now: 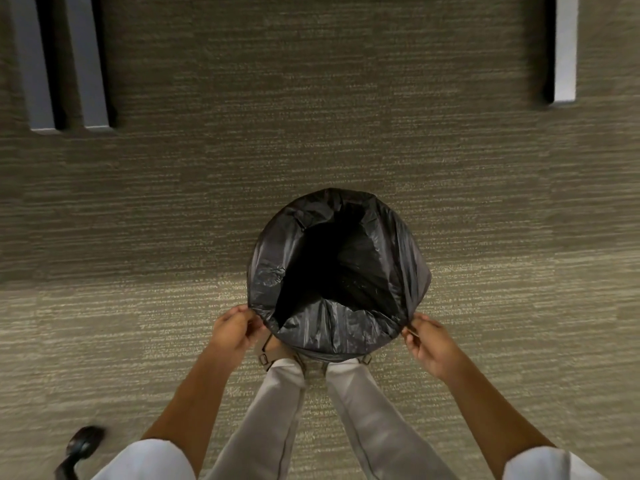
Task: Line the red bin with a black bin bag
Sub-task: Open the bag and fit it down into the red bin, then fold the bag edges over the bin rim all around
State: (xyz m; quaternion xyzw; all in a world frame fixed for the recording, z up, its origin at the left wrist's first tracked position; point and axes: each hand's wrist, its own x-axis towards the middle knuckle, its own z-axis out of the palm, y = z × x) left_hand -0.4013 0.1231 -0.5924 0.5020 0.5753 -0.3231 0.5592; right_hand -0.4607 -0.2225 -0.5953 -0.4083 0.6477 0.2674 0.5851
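Observation:
A black bin bag (401, 258) is spread open over a round bin that stands on the carpet in front of my feet. The bag is folded over the whole rim, so none of the red bin shows. Its dark inside hangs down into the bin. My left hand (235, 329) pinches the bag's edge at the near left of the rim. My right hand (427, 342) pinches the edge at the near right. Both hands hold the plastic just outside the rim.
Grey-beige carpet (138, 237) covers the floor all round. Two pale furniture legs (86, 64) stand at the far left and one pale leg (566, 50) at the far right. A dark chair castor (83, 445) sits at the lower left.

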